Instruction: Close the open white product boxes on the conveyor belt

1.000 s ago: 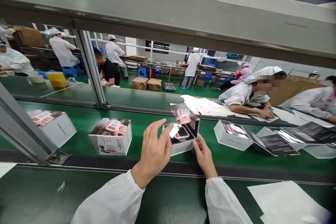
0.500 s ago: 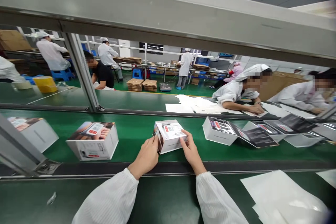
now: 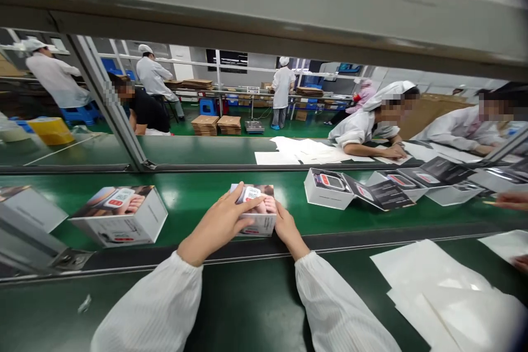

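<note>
Both my hands are on a small white product box [image 3: 256, 214] with a printed picture on its lid, standing on the green conveyor belt [image 3: 193, 198]. My left hand [image 3: 217, 225] lies over the box's left side and top, fingers pressed on the lid. At the box's right side, my right hand [image 3: 286, 229] grips it with curled fingers. The box is closed. A second closed box [image 3: 119, 223] of the same kind stands further left on the belt.
Open boxes with dark leaflets [image 3: 355, 188] lie on the belt to the right. White sheets [image 3: 437, 286] cover the near bench at right. A metal frame post [image 3: 37, 247] stands at left. Across the belt, a person [image 3: 371, 126] in white leans on the far bench; another person's hand [image 3: 511, 201] shows at far right.
The box's flaps were open a second ago; both hands closed it, and it now lies picture side up under my hands. The boxes on the belt have shifted left.
</note>
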`<state>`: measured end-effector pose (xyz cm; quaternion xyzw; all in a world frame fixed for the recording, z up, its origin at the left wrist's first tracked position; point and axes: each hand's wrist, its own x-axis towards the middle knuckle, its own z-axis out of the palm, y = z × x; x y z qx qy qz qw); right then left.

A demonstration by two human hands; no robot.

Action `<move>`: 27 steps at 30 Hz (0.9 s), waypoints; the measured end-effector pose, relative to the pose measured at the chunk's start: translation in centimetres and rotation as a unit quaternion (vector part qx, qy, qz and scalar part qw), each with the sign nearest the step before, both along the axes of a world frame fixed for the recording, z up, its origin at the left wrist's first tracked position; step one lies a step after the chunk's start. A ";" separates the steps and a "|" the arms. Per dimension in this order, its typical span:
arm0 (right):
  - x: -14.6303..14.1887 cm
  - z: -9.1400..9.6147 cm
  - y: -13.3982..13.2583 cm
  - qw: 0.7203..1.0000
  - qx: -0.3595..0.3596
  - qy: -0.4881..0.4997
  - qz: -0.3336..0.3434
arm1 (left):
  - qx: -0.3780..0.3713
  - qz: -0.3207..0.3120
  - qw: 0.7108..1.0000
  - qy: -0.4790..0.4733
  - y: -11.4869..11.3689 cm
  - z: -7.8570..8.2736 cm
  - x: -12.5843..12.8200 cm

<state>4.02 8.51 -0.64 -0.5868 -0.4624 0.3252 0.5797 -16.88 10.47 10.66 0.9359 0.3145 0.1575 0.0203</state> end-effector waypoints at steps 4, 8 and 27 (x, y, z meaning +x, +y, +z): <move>-0.1 0.2 -0.5 0.992 -0.088 -0.095 -0.011 | 0.015 0.074 0.997 0.034 -0.7 0.1 0.7; -1.0 0.8 -1.4 0.987 -0.081 -0.138 -0.008 | 0.009 0.101 0.993 0.059 -1.6 0.9 0.7; 15.3 0.6 -3.5 0.870 -0.038 0.193 -0.453 | -0.019 0.048 0.991 0.125 3.6 2.4 -2.3</move>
